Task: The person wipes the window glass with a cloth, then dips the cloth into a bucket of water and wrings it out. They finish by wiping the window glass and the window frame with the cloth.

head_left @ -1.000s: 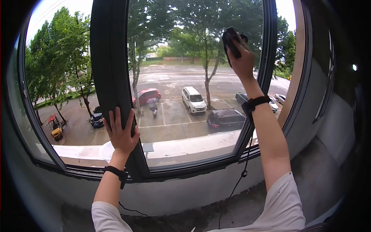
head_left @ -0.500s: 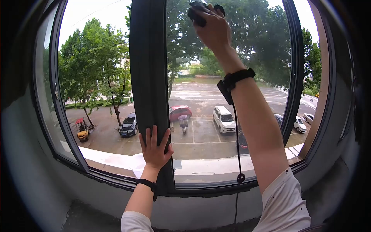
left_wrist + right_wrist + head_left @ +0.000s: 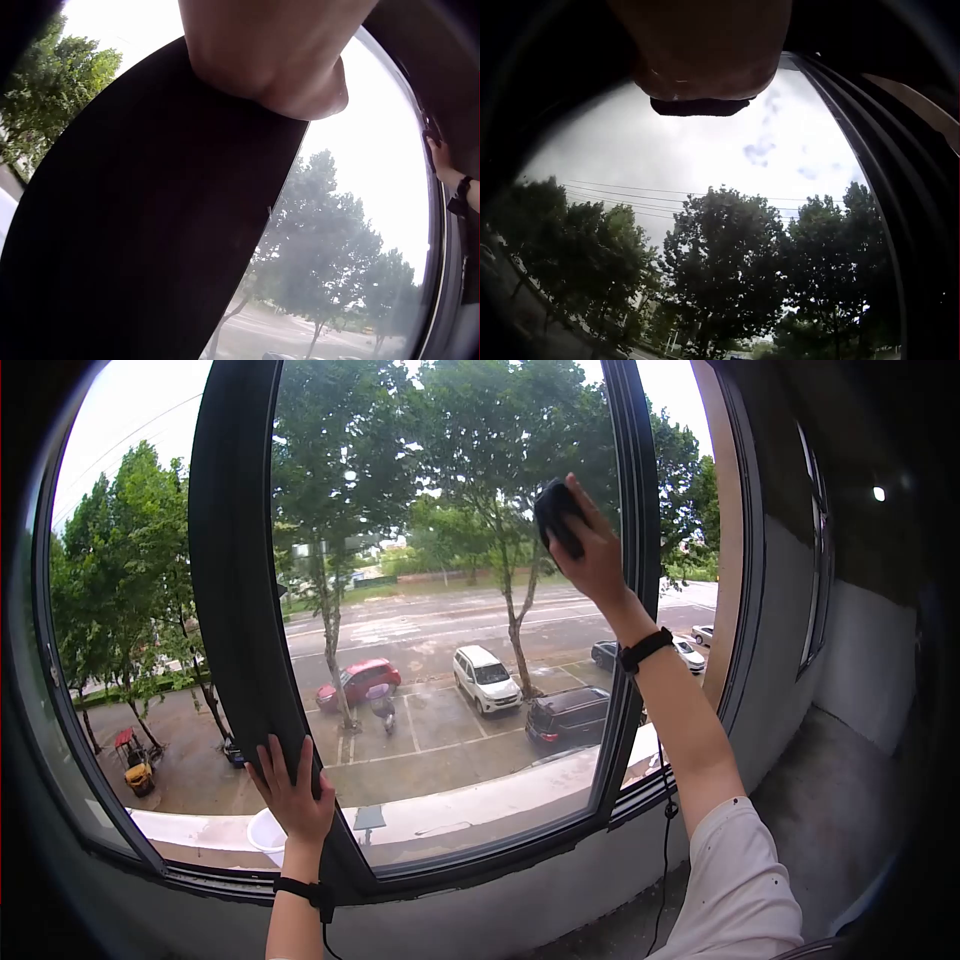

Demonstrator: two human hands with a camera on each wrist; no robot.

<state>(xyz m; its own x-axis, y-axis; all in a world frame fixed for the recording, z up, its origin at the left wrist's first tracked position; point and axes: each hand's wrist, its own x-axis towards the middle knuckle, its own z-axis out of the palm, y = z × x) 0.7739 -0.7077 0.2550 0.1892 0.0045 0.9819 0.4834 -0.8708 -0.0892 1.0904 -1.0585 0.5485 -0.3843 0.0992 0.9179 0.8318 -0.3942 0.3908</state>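
My right hand (image 3: pixel 590 560) grips a bunched black cloth (image 3: pixel 556 520) against the upper right part of the window pane (image 3: pixel 430 620). In the right wrist view the cloth's dark edge (image 3: pixel 701 107) shows below the hand (image 3: pixel 712 52), by the glass. Fingers spread, my left hand (image 3: pixel 298 800) rests on the wide dark window post (image 3: pixel 240 600), low down near the pane's left edge. The left wrist view shows the heel of that hand (image 3: pixel 277 67) over the dark post (image 3: pixel 142 217). Both wrists wear black straps.
A white bucket (image 3: pixel 266 834) stands on the pale ledge (image 3: pixel 470 820) outside. The dark window frame (image 3: pixel 632 560) borders the pane on the right. A black cable (image 3: pixel 665 870) hangs from the right wrist. Parked cars and trees lie beyond the glass.
My right hand has swept the cloth from the right side up and leftward to the top, then back down to the right. The left hand stays on the post while the head view shifts.
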